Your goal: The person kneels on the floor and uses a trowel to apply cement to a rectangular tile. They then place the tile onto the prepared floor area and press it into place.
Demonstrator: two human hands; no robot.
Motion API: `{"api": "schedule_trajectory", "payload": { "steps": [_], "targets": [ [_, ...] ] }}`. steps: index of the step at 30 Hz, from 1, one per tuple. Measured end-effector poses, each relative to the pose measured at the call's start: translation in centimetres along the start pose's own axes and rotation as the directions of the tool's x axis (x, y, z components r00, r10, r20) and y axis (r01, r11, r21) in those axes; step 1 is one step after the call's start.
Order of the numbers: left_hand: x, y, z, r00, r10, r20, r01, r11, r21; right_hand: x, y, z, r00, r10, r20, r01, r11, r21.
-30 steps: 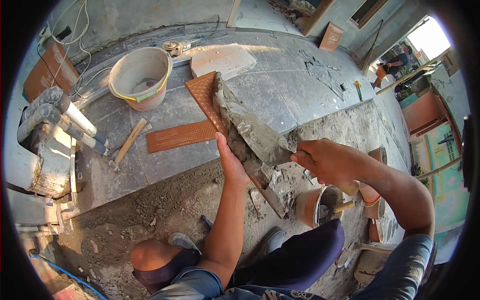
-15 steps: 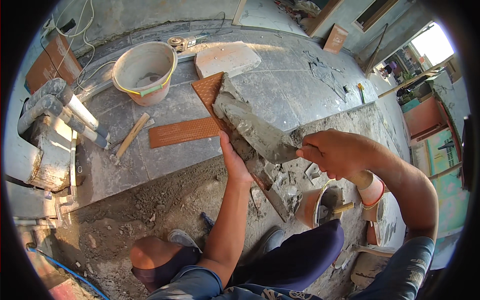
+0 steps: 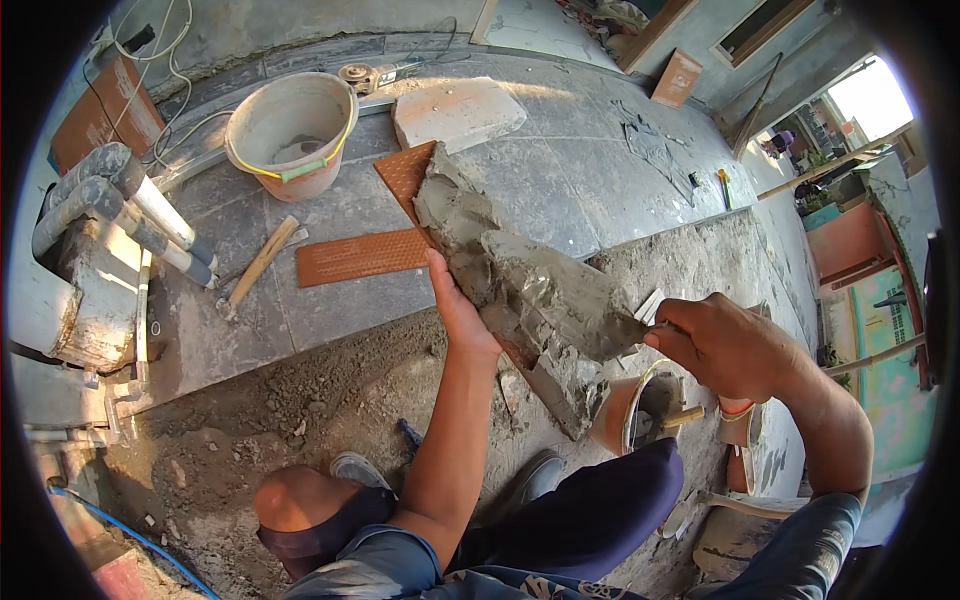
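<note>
My left hand point(image 3: 466, 318) grips the edge of a long, narrow brown tile point(image 3: 403, 180), held up slantwise before me. Grey wet mortar point(image 3: 453, 218) covers most of its upward face in thick lumps, leaving the far end bare. In my right hand point(image 3: 728, 350) is a trowel point(image 3: 575, 295), its blade smeared with mortar and lying against the tile's coated face. The fingers hide the trowel's handle. A second brown tile point(image 3: 350, 258) with a raised pattern lies on the grey floor, left of the held one.
A large bucket point(image 3: 240, 135) stands at the far left, near a hammer point(image 3: 262, 268). Pipes point(image 3: 150, 225) rise on the left. A pale slab point(image 3: 455, 112) and an angle grinder point(image 3: 375, 77) lie farther back. By my knee sits a small bucket point(image 3: 612, 420); rubble point(image 3: 260, 420) covers the near ground.
My right hand has drawn the trowel toward the near right along the tile, spreading the mortar. The tile and my left hand have shifted slightly left.
</note>
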State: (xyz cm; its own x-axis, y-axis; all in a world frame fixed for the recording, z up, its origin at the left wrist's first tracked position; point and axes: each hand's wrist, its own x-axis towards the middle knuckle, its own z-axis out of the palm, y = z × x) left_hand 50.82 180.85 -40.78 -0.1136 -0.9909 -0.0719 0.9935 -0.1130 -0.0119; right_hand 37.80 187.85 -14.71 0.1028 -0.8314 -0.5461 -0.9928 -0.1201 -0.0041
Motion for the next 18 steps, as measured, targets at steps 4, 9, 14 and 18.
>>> {"api": "schedule_trajectory", "payload": {
  "steps": [4, 9, 14, 18],
  "targets": [
    [0.2, 0.8, -0.7, 0.998, 0.01, -0.059, -0.014, 0.998, -0.067, -1.2, -0.1, 1.1, 0.987, -0.074, -0.143, 0.07, 0.997, -0.036],
    [0.7, 1.1, -1.3, 0.999, -0.02, -0.033, 0.019, 1.0, -0.02, -2.7, 1.2, 2.0, 0.915, -0.223, -0.335, 0.055, 0.894, -0.444],
    [0.9, 1.5, -1.6, 0.999, -0.044, -0.02, 0.043, 0.998, -0.048, -2.2, 2.7, 2.0, 0.891, -0.288, -0.35, 0.041, 0.82, -0.571],
    [0.8, 1.8, -0.5, 0.995, -0.043, -0.096, 0.036, 0.997, -0.066, -2.2, 2.4, 1.3, 0.906, -0.343, -0.246, 0.091, 0.728, -0.68]
  ]
}}
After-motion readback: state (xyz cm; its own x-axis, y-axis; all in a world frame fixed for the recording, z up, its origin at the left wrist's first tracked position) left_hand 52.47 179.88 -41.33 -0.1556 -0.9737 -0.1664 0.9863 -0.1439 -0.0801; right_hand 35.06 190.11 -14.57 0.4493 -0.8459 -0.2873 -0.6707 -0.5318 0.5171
